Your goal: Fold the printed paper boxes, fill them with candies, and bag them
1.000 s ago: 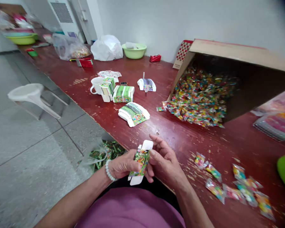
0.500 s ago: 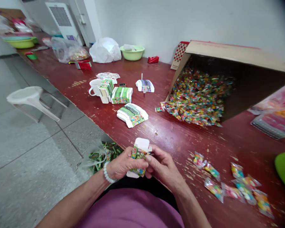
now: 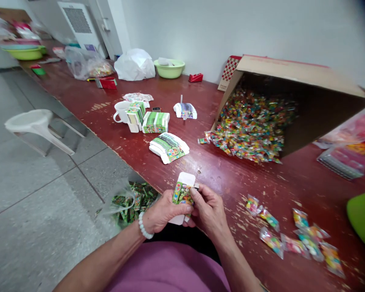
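A small printed candy box [image 3: 183,195], green with colourful pictures, is held between both hands just off the table's front edge. Its white end flap stands up at the top, and another white flap shows below. My left hand [image 3: 167,209] grips the box from the left, thumb across its face. On the other side my right hand [image 3: 209,206] pinches the box's right edge, thumb on the front; some of its fingers are hidden behind. Beyond the hands lies a stack of flattened boxes [image 3: 169,147]. Wrapped candies [image 3: 272,241] are scattered right of my right hand.
A big cardboard carton [image 3: 292,65] on its side spills wrapped candies [image 3: 249,129]. A white mug [image 3: 121,112] stands beside bundled flat boxes [image 3: 156,122]. Below the table edge is a plastic bag of green boxes [image 3: 135,200]. A white stool [image 3: 30,121] stands at left, a green container [image 3: 363,217] at right.
Both hands have moved slightly up and to the right with the box, which is turned a little. The things on the table stay where they were.
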The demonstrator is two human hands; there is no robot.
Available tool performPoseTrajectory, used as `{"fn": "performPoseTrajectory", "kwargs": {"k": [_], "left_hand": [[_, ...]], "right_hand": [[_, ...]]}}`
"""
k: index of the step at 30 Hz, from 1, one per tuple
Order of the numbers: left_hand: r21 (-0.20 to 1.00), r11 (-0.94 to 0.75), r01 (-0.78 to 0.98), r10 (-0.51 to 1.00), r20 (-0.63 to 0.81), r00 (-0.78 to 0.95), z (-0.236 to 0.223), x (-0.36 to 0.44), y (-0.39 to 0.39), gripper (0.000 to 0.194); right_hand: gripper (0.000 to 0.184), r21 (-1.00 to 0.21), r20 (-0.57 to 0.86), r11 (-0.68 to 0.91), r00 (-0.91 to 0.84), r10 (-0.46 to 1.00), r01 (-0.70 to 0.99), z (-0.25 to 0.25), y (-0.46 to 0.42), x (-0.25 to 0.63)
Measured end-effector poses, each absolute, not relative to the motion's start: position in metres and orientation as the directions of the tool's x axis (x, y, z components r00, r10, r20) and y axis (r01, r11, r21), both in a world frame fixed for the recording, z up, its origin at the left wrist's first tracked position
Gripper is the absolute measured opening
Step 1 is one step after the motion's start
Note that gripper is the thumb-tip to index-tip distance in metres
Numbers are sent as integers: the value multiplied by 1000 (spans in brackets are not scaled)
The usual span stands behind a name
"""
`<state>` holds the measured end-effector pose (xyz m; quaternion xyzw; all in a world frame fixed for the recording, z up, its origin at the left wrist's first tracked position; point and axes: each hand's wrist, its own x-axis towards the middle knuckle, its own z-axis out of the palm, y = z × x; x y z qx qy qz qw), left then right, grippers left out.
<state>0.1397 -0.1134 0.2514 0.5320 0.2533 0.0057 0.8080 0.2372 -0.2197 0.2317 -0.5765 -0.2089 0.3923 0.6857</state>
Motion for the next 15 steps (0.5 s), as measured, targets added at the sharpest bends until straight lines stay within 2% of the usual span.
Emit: {"fn": "performPoseTrajectory", "kwargs": {"k": [3, 6, 8, 11, 15], "left_hand": [[938, 301, 172, 385, -284, 878, 253, 138, -111, 30], [984, 134, 117, 562, -173, 809, 255, 135, -110, 53], [993, 58, 101, 630, -115, 768, 255, 134, -112, 61], [997, 24, 67, 640, -67, 765, 252, 134, -116, 58], [995, 87, 49, 596, -92, 798, 251, 135, -114, 52]], "right_hand": [[35, -970, -131, 47, 675, 726, -240, 236, -218, 241], [41, -980, -76, 90, 754, 653, -176, 238, -218, 245], [47, -982, -54, 111, 789, 612, -153, 238, -217, 245], [37, -984, 3, 141, 775, 631, -110, 237, -217, 243], [26, -976, 5, 164, 738, 675, -144, 233, -220, 242]]}}
